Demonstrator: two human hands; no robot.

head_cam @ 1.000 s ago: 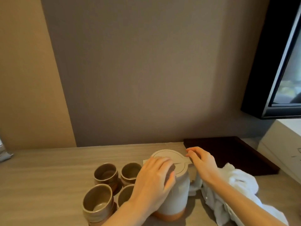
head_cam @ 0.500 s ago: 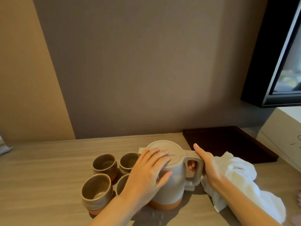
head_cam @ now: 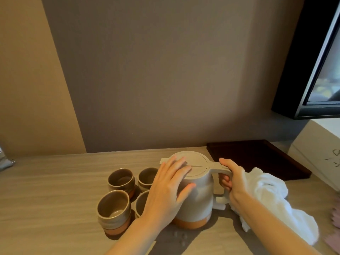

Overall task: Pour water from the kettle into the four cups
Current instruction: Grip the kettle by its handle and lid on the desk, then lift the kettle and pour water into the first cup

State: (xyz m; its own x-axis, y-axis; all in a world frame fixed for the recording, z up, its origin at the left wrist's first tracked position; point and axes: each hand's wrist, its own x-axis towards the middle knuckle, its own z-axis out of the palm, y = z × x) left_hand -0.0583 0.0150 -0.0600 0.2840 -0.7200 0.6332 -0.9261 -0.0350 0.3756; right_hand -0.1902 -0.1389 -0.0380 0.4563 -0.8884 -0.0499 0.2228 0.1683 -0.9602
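Observation:
A pale grey kettle [head_cam: 199,196] with a terracotta base stands upright on the wooden counter, lid closed, spout pointing left. My right hand [head_cam: 232,181] grips its handle, fingers curled through the loop. My left hand [head_cam: 168,188] lies flat over the lid and the kettle's left side, fingers straight. Left of the kettle stand several brown ceramic cups in a cluster: a near left cup [head_cam: 114,208], a far left cup [head_cam: 121,179], a far right cup [head_cam: 147,176], and a near right cup [head_cam: 142,202] partly hidden by my left hand.
A crumpled white towel [head_cam: 272,199] lies right of the kettle under my right forearm. A dark tray [head_cam: 257,157] sits behind it by the wall. A white box [head_cam: 320,151] and a screen [head_cam: 316,70] stand at the right. Water drops dot the counter [head_cam: 55,190] in front.
My right hand moved from the lid's edge down to the handle and closed round it. My left hand stayed flat on the lid. The camera view tilted down slightly.

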